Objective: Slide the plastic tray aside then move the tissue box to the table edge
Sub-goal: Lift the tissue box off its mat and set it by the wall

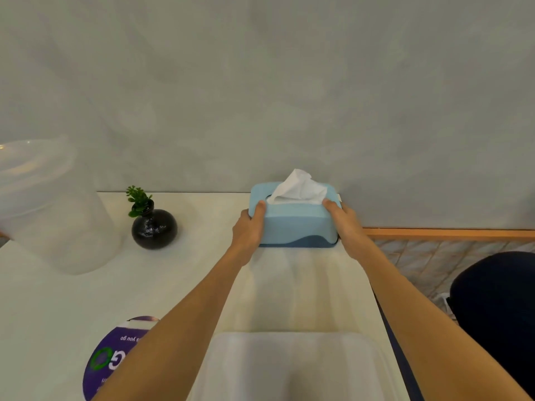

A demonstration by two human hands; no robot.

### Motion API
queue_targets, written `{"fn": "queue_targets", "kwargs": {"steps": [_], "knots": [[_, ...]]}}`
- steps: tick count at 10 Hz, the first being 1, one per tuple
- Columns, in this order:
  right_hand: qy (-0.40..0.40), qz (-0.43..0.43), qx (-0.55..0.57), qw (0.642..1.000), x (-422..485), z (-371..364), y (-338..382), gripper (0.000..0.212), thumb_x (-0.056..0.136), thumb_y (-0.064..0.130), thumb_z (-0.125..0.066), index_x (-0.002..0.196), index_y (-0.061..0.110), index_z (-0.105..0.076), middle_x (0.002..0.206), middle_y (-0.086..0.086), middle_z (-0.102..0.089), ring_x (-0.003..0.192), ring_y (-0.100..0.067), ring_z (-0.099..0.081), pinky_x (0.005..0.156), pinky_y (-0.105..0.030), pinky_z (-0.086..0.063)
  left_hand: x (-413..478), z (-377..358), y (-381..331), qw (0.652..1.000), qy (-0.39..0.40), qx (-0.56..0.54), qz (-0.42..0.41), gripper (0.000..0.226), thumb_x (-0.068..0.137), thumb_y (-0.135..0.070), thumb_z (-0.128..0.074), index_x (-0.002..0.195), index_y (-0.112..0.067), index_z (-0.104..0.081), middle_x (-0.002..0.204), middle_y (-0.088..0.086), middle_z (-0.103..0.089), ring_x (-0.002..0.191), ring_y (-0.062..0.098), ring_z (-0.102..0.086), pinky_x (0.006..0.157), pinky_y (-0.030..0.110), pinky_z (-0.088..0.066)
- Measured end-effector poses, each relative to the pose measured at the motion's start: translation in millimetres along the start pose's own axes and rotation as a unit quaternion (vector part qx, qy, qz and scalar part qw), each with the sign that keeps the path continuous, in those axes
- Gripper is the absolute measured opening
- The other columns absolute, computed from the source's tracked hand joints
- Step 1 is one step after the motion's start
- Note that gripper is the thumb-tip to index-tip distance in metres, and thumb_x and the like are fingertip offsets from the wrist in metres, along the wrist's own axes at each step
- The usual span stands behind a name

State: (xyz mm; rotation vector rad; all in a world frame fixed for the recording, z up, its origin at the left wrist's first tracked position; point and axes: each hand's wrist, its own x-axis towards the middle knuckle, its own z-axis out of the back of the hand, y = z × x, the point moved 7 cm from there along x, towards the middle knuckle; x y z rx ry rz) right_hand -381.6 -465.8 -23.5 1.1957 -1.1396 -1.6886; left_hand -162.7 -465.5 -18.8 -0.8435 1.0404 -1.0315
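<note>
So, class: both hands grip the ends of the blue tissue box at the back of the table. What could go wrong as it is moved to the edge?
1. The left hand and right hand hold only the ends of the tissue box; it might slip or tilt.
2. The loose tissue sticking out may snag or pull free.
3. The clear plastic tray lies near the front; the box or forearms could bump it.
</note>
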Motion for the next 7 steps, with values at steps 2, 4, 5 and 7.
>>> {"fn": "queue_targets", "kwargs": {"steps": [2, 4, 5, 7], "knots": [[0.001, 0.005, -0.006, 1.0, 8, 2, 6, 0.049, 0.09, 0.05, -0.047, 0.129, 0.02, -0.046, 0.123, -0.011, -0.059, 0.106, -0.027, -0.056, 0.076, -0.034, -0.046, 8, -3, -8, 1.0, -0.001, 0.019, -0.008, 0.062, 0.094, -0.057, -0.033, 0.13, -0.008, -0.044, 0.118, 0.01, -0.051, 0.098, 0.022, -0.048, 0.081, 0.033, -0.039], [-0.001, 0.004, -0.02, 1.0, 12, 3, 7, 0.053, 0.09, 0.053, -0.045, 0.129, 0.016, -0.046, 0.118, -0.011, -0.059, 0.102, -0.028, -0.057, 0.08, -0.037, -0.047, 11, -3, -10, 1.0, 0.001, 0.023, -0.006, 0.067, 0.093, -0.061, -0.031, 0.13, -0.008, -0.045, 0.12, 0.011, -0.052, 0.099, 0.023, -0.048, 0.08, 0.033, -0.038], [0.0, 0.005, -0.042, 0.999, 6, 6, 10, 0.056, 0.092, 0.051, -0.041, 0.134, 0.014, -0.041, 0.117, -0.008, -0.055, 0.096, -0.023, -0.052, 0.072, -0.032, -0.044, 4, 0, -11, 0.999, 0.014, 0.029, -0.007, 0.072, 0.091, -0.065, -0.027, 0.13, -0.007, -0.045, 0.128, 0.012, -0.053, 0.102, 0.024, -0.05, 0.082, 0.033, -0.04], [-0.07, 0.105, -0.131, 0.983, -33, 20, 42, 0.06, 0.096, 0.04, -0.041, 0.146, 0.013, -0.024, 0.142, -0.014, -0.038, 0.122, -0.031, -0.045, 0.089, -0.035, -0.04, -20, 27, -18, 0.997, -0.029, 0.054, -0.037, 0.063, 0.097, -0.052, -0.031, 0.142, -0.007, -0.036, 0.144, 0.013, -0.044, 0.122, 0.028, -0.046, 0.091, 0.035, -0.038]]}}
